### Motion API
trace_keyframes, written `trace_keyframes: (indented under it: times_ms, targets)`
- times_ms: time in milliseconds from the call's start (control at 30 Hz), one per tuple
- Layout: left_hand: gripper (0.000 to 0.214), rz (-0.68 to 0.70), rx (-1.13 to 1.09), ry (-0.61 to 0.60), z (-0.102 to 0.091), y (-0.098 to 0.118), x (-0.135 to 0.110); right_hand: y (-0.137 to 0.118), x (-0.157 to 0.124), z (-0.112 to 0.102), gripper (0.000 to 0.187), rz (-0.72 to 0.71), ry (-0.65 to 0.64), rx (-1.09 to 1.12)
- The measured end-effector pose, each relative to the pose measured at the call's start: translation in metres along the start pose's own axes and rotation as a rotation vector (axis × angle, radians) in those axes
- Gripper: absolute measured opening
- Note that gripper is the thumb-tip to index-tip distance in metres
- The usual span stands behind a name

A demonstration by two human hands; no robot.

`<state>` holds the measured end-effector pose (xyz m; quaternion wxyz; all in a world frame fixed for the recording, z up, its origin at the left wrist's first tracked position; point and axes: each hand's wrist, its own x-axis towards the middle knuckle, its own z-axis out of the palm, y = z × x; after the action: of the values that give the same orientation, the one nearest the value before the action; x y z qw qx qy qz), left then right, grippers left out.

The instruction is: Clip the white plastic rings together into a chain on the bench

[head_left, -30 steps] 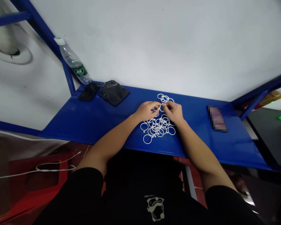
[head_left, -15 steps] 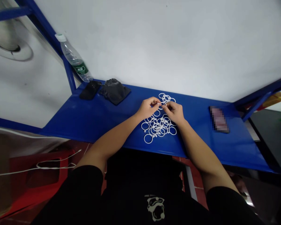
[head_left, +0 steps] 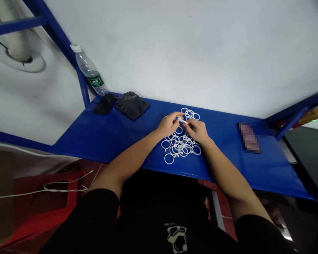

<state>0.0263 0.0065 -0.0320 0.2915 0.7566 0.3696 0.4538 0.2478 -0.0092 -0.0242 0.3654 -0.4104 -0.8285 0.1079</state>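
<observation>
A white plastic ring [head_left: 183, 121] is held edge-on between my two hands, above the blue table [head_left: 116, 135]. The fingers of my left hand [head_left: 169, 124] pinch its left end, while my right hand [head_left: 198, 129] grips the other side with thumb and fingertips. Below my hands lies a loose pile of white rings [head_left: 180, 145], each with a small tab, many overlapping. Beyond my fingers, near the wall, sits a smaller cluster of white rings [head_left: 190, 114]; my hands partly hide the space between the two groups.
At the back left stand a water bottle [head_left: 93, 76], a dark flat object [head_left: 105, 103] and a black drawstring pouch [head_left: 133, 106]. A pixelated phone-shaped object [head_left: 249, 137] lies on the right. Blue frame bars border both ends; a red stool [head_left: 71, 190] is below left.
The ring between my hands has turned from showing its open circle to lying edge-on. Both hands stay close together, and the whole view has shifted slightly.
</observation>
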Motion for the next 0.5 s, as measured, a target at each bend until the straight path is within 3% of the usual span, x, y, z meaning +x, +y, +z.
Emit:
trace_keyframes:
  times_ms: [100,233,400,500]
  targets:
    - [0.044,-0.03,0.092,0.018,-0.003,-0.005,0.003,0.008,0.0,0.0,0.026,0.065,0.134,-0.061]
    - [0.025,-0.039,0.291,-0.119,-0.01,-0.012,0.006,0.023,0.001,-0.002,0.026,0.175,0.303,-0.133]
    - [0.01,-0.069,0.469,-0.241,-0.009,-0.013,0.002,0.039,0.0,-0.005,0.048,0.258,0.232,-0.187]
    - [0.007,-0.075,0.514,-0.236,-0.007,-0.01,0.002,0.038,0.0,-0.007,0.044,0.286,0.165,-0.156]
